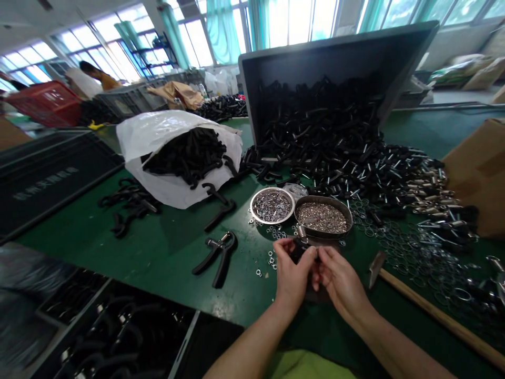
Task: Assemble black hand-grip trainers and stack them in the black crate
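Note:
My left hand [291,276] is closed around a black plastic handle part [299,249]. A small metal spring [301,232] stands up at the part's far side. My right hand [340,273] pinches with thumb and forefinger at the same part's right side; whatever is between those fingertips is too small to make out. Just beyond the hands sit a round metal dish [253,213] of small metal pieces and an oval tin [350,229] of tiny metal pieces. To the left lies a hand gripper [221,252] with two black handles and a spring.
A hammer [430,304] lies at the right beside scattered metal rings [418,271]. Behind is a tipped grey bin [246,95] spilling black handles. A white sack [169,197] of black parts is at left, a crate [193,326] front left, a cardboard box [479,173] right.

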Tool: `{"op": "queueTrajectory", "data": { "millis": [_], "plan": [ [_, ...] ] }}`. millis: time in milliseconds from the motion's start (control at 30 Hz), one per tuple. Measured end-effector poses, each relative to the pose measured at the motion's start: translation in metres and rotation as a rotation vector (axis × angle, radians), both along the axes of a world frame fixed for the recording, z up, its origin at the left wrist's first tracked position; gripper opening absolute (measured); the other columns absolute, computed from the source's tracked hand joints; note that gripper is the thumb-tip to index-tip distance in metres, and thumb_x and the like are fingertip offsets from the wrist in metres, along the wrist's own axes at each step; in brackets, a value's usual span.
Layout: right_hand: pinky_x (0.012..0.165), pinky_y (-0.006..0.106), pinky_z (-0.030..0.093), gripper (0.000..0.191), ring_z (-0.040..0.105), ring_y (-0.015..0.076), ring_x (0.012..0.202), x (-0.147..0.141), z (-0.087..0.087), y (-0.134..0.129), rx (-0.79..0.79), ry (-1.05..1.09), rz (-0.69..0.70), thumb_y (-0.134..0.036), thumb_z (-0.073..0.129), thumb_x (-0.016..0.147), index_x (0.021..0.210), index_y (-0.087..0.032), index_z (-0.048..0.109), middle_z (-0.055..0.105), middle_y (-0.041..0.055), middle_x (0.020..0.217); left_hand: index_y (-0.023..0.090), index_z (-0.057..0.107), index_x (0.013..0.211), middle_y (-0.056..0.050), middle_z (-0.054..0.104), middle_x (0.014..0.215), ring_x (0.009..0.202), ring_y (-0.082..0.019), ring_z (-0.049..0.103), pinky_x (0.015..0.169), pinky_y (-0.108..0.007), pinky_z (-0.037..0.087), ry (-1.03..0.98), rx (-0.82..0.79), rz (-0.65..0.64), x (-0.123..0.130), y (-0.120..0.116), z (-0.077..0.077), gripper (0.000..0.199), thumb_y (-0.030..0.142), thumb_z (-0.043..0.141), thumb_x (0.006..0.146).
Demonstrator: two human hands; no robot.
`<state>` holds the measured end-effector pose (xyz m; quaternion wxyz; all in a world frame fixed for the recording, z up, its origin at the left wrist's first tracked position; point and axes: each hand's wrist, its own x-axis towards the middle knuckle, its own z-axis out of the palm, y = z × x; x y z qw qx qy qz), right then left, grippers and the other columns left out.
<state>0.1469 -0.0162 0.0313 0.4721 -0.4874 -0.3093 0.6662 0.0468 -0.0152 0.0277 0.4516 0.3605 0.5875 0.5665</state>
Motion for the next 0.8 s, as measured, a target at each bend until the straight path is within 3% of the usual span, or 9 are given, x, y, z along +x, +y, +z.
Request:
{"op": "queueTrajectory", "data": {
  "millis": [67,100,200,233,300,367,433,633,800],
  "plan": [
    [0.032,0.019,0.030,0.042,0.042,0.0087,0.037,0.000,-0.009,0.002,-0.120,0.013,-0.024,-0.062,0.055,0.077,0.080,-0.021,0.048,0.046,-0.0066,0.053,0.021,0.053,0.101,-0.004,0.058,0.099,0.094,-0.021,0.053,0.084,-0.027,0.035,0.085,0.010,-0.013,-0.002,-0.002,-0.004,0.055,0.029,0.082,0.056],
    [0.031,0.018,0.026,0.047,0.039,0.0082,0.033,0.004,-0.013,0.006,-0.153,-0.045,0.042,-0.067,0.050,0.078,0.077,-0.020,0.048,0.044,-0.0071,0.047,0.021,0.054,0.101,-0.004,0.059,0.098,0.094,-0.022,0.053,0.083,-0.027,0.035,0.087,-0.001,-0.048,-0.004,-0.002,-0.007,0.059,0.027,0.085,0.051],
    [0.032,0.020,0.023,0.060,0.036,0.0087,0.029,0.022,-0.012,0.026,-0.082,-0.408,0.421,-0.071,0.031,0.083,0.065,-0.018,0.051,0.043,-0.0043,0.037,0.022,0.058,0.093,-0.002,0.058,0.082,0.085,-0.023,0.053,0.074,-0.026,0.034,0.008,-0.041,-0.147,-0.015,0.001,-0.016,0.058,0.020,0.087,0.042],
    [0.034,0.021,0.026,0.058,0.039,0.0095,0.031,0.028,-0.007,0.037,0.016,-0.568,0.501,-0.068,0.032,0.085,0.063,-0.018,0.052,0.046,-0.0026,0.038,0.022,0.059,0.089,-0.001,0.056,0.078,0.082,-0.023,0.052,0.072,-0.026,0.034,-0.014,-0.044,-0.180,-0.019,0.002,-0.018,0.056,0.018,0.087,0.041],
    [0.044,0.023,0.036,0.045,0.049,0.0119,0.044,0.029,0.005,0.063,0.299,-0.869,0.517,-0.053,0.043,0.088,0.066,-0.018,0.058,0.057,0.0001,0.050,0.023,0.060,0.082,-0.001,0.055,0.075,0.082,-0.025,0.052,0.074,-0.028,0.035,-0.003,-0.016,-0.248,-0.024,0.002,-0.023,0.050,0.016,0.086,0.039],
    [0.063,0.027,0.044,0.021,0.058,0.0155,0.069,0.016,0.015,0.093,0.619,-1.106,0.460,-0.034,0.053,0.086,0.078,-0.020,0.066,0.067,0.0021,0.072,0.024,0.060,0.078,-0.003,0.056,0.077,0.088,-0.028,0.051,0.082,-0.032,0.036,0.086,0.041,-0.325,-0.025,0.001,-0.026,0.044,0.017,0.085,0.042],
    [0.079,0.031,0.043,0.015,0.056,0.0190,0.090,-0.010,0.018,0.122,0.841,-1.271,0.480,-0.022,0.055,0.085,0.087,-0.021,0.069,0.068,0.0042,0.090,0.024,0.061,0.079,-0.007,0.058,0.085,0.096,-0.032,0.048,0.092,-0.039,0.032,0.236,0.102,-0.416,-0.024,-0.002,-0.028,0.041,0.019,0.083,0.045],
    [0.080,0.031,0.041,0.008,0.052,0.0224,0.095,-0.076,-0.009,0.175,0.916,-1.358,0.627,-0.019,0.064,0.078,0.078,-0.018,0.073,0.066,0.0085,0.087,0.024,0.060,0.105,-0.011,0.057,0.109,0.100,-0.034,0.046,0.092,-0.047,0.029,0.708,0.166,-0.561,-0.023,-0.008,-0.032,0.054,0.033,0.081,0.056],
    [0.076,0.030,0.040,0.007,0.055,0.0230,0.092,-0.078,-0.016,0.178,0.873,-1.380,0.590,-0.016,0.063,0.078,0.079,-0.014,0.070,0.067,0.0107,0.085,0.025,0.059,0.111,-0.011,0.056,0.112,0.102,-0.034,0.046,0.091,-0.046,0.030,0.715,0.190,-0.565,-0.026,-0.008,-0.037,0.061,0.036,0.082,0.055]
  ]
}}
